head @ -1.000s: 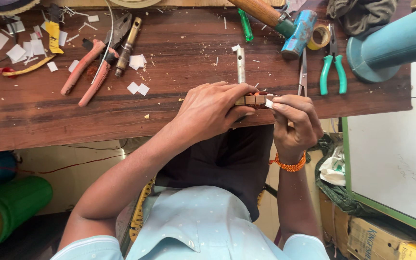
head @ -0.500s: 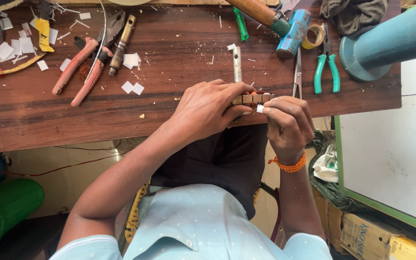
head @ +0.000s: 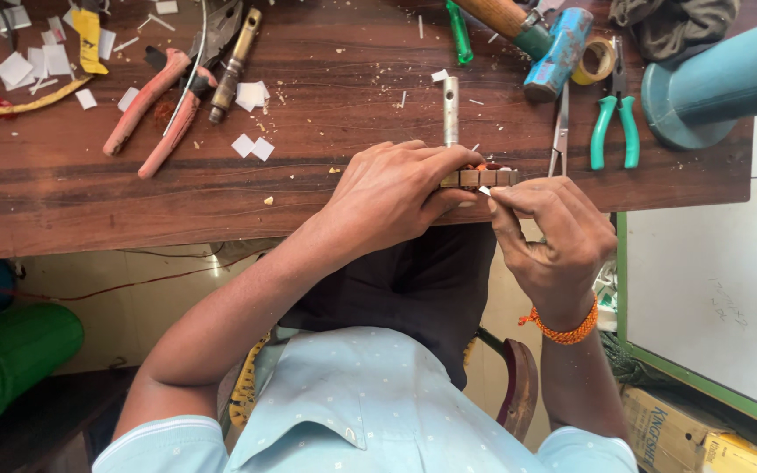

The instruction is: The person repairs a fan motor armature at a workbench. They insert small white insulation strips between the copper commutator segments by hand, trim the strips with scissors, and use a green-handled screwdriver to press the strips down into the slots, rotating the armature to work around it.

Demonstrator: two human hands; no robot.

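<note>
Dark wooden workbench strewn with white paper scraps, above tiled floor

You are sitting in a small hand-tool workshop.
You are looking down at a worn wooden workbench with tools lying all over it: red-handled pliers at far left, a blue hammer, green-handled pliers and a roll of tape at far right, with white paper scraps littering the top.
</note>
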